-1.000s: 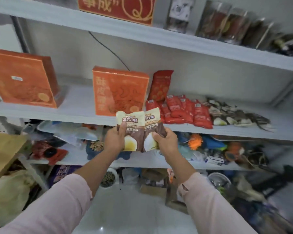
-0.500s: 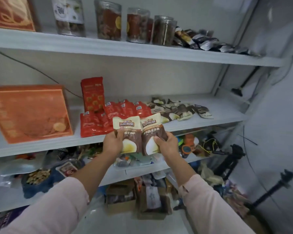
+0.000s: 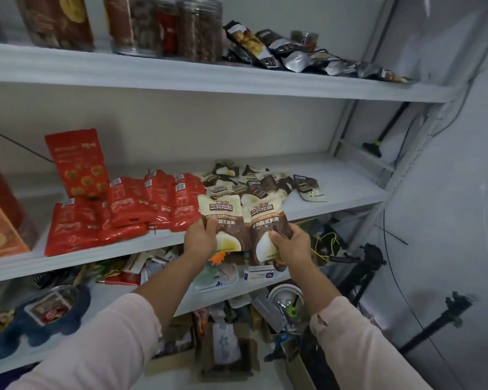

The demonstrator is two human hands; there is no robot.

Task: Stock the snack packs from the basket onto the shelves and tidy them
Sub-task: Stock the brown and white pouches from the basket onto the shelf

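Head view, looking forward and down. Two arms in pale pink sleeves (image 3: pixel 96 347) reach toward the white metal middle shelf (image 3: pixel 350 190). The hands hold up two flat cream-and-brown plastic snack packs, upright and side by side. Their printed faces are toward the camera, in the air just in front of the shelf's front edge. The left hand (image 3: pixel 199 237) grips the lower part of the left pack (image 3: pixel 220 209), thumb on the front. The right hand (image 3: pixel 292 244) grips the lower part of the right pack (image 3: pixel 265 220), fingers curled round its side. The packs overlap slightly at their inner edges.

Behind them on the middle shelf lies a loose heap of matching packs (image 3: pixel 254 184), tumbled at all angles. Left of the heap, glossy red pouches (image 3: pixel 130 204) lie overlapping. One taller red pouch (image 3: pixel 78 161) stands against the back wall, and an orange cardboard box (image 3: pixel 0 220) sits at far left. The upper shelf (image 3: pixel 181 77) carries clear plastic jars (image 3: pixel 199 29) and dark and silver pouches (image 3: pixel 293 54). The lower shelf (image 3: pixel 116 298) is crowded with small mixed items. The basket is not in view.

The packs look light, soft and slightly puffed, with slick film that would likely slide off other packs. A gentle pinch at the lower body or a sealed edge should do. A hard squeeze could crush the contents.
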